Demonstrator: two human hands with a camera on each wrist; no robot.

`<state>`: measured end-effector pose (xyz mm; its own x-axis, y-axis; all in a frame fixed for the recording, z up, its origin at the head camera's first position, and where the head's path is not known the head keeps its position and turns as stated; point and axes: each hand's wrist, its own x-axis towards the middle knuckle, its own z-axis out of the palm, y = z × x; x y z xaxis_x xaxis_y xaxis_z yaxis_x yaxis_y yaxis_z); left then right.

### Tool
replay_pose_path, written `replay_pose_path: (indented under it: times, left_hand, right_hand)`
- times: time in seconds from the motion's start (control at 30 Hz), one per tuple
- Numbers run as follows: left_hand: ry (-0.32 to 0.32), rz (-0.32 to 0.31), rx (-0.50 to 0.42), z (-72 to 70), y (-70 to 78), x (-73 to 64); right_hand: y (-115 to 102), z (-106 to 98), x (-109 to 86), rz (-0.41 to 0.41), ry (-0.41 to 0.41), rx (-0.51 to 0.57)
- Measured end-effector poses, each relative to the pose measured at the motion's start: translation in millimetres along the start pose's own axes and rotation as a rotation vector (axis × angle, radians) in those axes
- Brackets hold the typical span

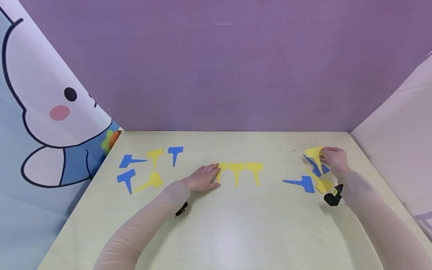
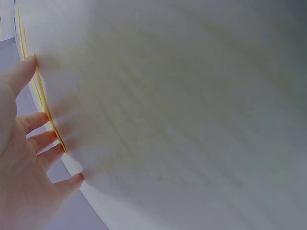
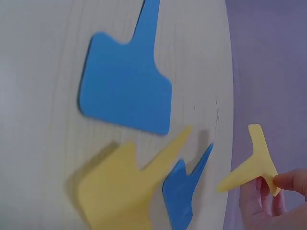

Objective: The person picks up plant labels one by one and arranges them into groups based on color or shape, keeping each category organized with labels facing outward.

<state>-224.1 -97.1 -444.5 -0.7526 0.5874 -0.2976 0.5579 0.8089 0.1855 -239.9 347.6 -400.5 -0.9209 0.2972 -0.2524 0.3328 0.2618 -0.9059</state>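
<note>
My left hand (image 1: pixel 202 178) rests its fingertips on the leftmost of three yellow T-shaped plant labels, partly covering that label (image 1: pixel 222 165). The middle label (image 1: pixel 236 167) and the right-hand label (image 1: pixel 254 167) lie beside it in a row, stems towards me. Over at the right, my right hand (image 1: pixel 335 160) pinches another yellow plant label (image 3: pixel 259 165) at one edge, thumb against fingers, lifted off the table. Beneath and near it lie a blue label (image 3: pixel 127 84), a second blue label (image 3: pixel 180 191) and a yellow label (image 3: pixel 120 189).
On the left of the table (image 1: pixel 236 232) lie blue labels (image 1: pixel 126 176) and yellow labels (image 1: pixel 155 153), spread apart and turned various ways. A purple backdrop (image 1: pixel 236 75) rises behind the far edge; a cartoon-printed cloth (image 1: pixel 44 131) hangs at the left.
</note>
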Motion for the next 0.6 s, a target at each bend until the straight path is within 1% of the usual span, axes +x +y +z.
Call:
replay_pose_path:
  times: [0.1, 0.3, 0.5, 0.6]
  left_hand:
    - [0.000, 0.000, 0.006, -0.1, 0.3, -0.3]
    - [-0.002, 0.001, -0.002, -1.8, 1.3, -1.6]
    - [0.008, 0.013, 0.002, -2.7, 1.7, -3.2]
    - [0.014, 0.019, 0.001, -3.2, 2.4, -4.2]
  right_hand:
    - [-3.3, 6.9, -3.9, 0.009, -0.028, -0.015]
    - [-10.5, 19.4, -12.8, 0.021, -0.083, 0.031]
    - [-14.0, 31.0, -20.9, 0.034, -0.133, 0.017]
    - [-14.7, 36.2, -23.6, 0.039, -0.148, 0.041]
